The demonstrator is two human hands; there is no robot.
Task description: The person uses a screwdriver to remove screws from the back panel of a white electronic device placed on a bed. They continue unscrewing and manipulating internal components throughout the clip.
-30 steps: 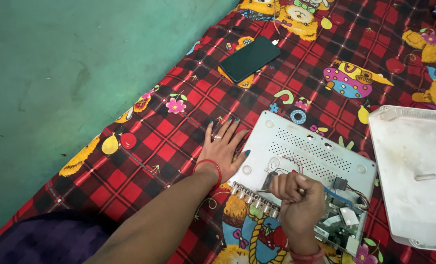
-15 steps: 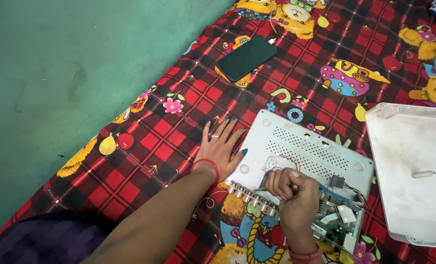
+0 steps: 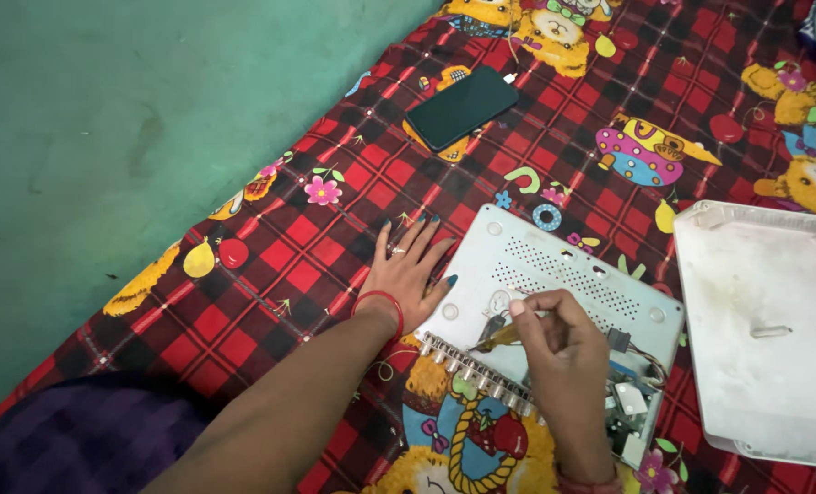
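A red-and-black checked cloth [image 3: 270, 274] with cartoon prints lies beside a green floor [image 3: 106, 119]; at twelve o'clock a black phone [image 3: 461, 107]; at three o'clock a white cover [image 3: 765, 329].

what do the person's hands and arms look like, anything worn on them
Both forearms are bare, with no sleeves in view. The left hand has a ring on one finger, dark teal nail polish, and a thin red bangle at the wrist. The right hand shows a reddish band at the wrist, cut off by the picture's edge; its nails cannot be made out.
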